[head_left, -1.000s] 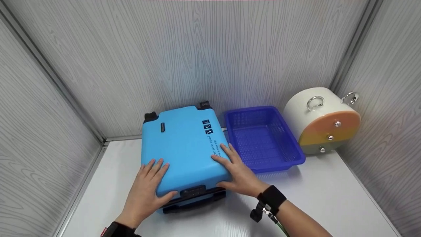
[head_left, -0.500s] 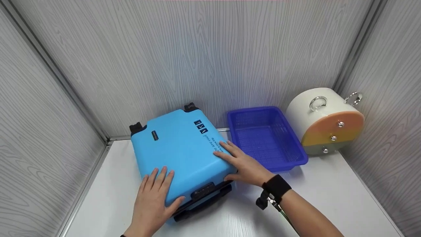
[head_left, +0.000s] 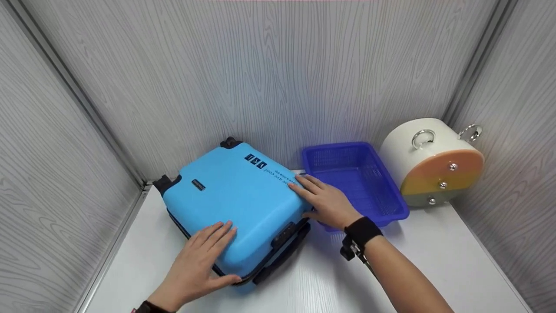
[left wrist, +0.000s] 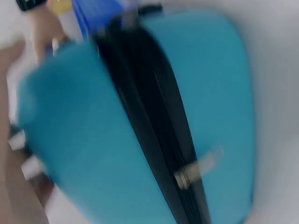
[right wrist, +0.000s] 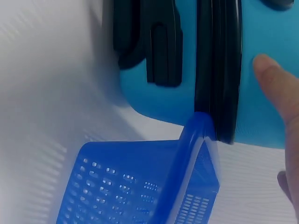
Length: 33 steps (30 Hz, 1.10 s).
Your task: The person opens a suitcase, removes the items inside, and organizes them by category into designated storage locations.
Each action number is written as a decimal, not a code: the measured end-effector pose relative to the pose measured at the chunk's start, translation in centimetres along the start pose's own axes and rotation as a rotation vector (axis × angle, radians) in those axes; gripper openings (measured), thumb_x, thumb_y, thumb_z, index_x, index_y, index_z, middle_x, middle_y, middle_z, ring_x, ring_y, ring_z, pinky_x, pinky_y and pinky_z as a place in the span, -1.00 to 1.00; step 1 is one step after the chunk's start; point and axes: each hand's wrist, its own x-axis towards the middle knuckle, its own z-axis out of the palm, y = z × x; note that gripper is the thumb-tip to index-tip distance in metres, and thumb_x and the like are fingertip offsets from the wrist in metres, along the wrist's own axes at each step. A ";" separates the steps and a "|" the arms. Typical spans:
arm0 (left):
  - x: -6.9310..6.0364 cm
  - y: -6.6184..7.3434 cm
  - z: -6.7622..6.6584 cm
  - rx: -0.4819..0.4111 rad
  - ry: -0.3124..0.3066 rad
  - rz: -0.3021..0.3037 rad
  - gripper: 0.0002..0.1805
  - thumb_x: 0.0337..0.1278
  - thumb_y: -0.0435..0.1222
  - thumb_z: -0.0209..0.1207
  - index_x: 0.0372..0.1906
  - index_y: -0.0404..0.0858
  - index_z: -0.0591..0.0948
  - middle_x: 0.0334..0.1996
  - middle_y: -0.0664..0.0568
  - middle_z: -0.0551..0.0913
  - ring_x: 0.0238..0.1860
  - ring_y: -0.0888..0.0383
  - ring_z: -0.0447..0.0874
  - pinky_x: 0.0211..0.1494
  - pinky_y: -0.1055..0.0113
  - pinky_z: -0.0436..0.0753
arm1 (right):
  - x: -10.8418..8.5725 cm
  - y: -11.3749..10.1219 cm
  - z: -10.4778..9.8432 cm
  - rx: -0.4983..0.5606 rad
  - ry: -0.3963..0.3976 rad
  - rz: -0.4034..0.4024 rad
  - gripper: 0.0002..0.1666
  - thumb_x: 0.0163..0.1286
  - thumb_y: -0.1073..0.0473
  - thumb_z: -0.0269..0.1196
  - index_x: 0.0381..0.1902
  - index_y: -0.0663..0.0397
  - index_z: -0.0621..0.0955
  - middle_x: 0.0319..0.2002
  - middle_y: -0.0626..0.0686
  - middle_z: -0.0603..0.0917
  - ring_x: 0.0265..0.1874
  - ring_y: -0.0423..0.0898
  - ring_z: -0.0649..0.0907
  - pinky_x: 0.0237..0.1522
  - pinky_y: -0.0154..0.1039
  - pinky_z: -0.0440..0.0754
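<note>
A blue plastic basket [head_left: 336,146] with perforated sides sits on the right of the white counter [head_left: 438,252]. Just beside it, farther right, a cream rounded container [head_left: 430,164] stands with an orange, yellow and green front, three shiny knobs [head_left: 443,185] and two silver ring handles [head_left: 424,131]. Pale wood-grain panels [head_left: 278,69] enclose the far, left and right sides, with grey strips [head_left: 477,63] at the far corners.
</note>
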 end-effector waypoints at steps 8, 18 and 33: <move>0.0 -9.1 -1.0 -0.150 0.071 -0.240 -0.28 0.44 -0.26 0.02 0.63 -0.21 0.14 0.61 -0.13 0.09 0.60 -0.14 -0.04 0.62 0.05 -0.16 | 0.5 -4.2 -0.9 0.074 -0.035 0.113 0.08 0.25 0.19 0.34 0.65 0.01 0.11 0.62 0.17 0.08 0.57 0.19 0.10 0.52 0.12 0.12; -0.1 -13.8 -0.5 -0.060 0.003 -0.339 -0.19 0.23 -0.58 0.03 0.61 -0.35 0.13 0.58 -0.31 0.08 0.55 -0.34 -0.01 0.55 -0.20 0.04 | 0.8 -15.8 0.7 0.107 -0.057 -0.130 0.02 0.50 -0.45 0.03 0.68 -0.20 -0.04 0.65 0.07 -0.03 0.61 0.17 -0.10 0.56 0.17 -0.18; 1.5 -13.7 0.7 0.044 0.129 -0.275 -0.33 0.12 -0.58 0.09 0.42 -0.48 0.36 0.51 -0.33 0.26 0.49 -0.31 0.18 0.54 -0.15 0.13 | 1.3 -18.5 3.5 0.066 0.178 0.055 0.09 0.24 -0.66 0.12 0.53 -0.18 0.32 0.56 0.09 0.21 0.57 0.34 -0.03 0.46 0.43 -0.07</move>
